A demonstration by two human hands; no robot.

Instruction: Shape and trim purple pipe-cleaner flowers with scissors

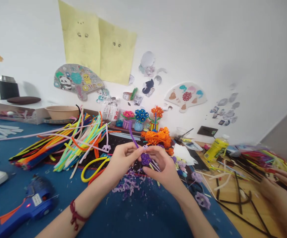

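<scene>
Both hands meet at mid-view, above the blue table. My left hand [123,158] pinches a purple pipe cleaner [132,135], whose free end sticks up and to the left. My right hand [165,162] is closed around a dark purple pipe-cleaner flower [146,159], with pale stems showing behind its fingers. Where the pipe cleaner meets the flower is partly hidden by fingertips. Below the hands lie scattered purple fluff clippings [127,185]. Scissors with yellow handles [93,168] rest beside my left wrist. Light purple flowers [202,200] lie right of my right hand.
A blue glue gun [34,201] with a red light lies at left. Bundled coloured pipe cleaners [69,142] spread behind it. Orange flowers [158,136] and small potted flowers [141,116] stand at the back. A yellow bottle [216,148] and another person's hands [274,188] are at right.
</scene>
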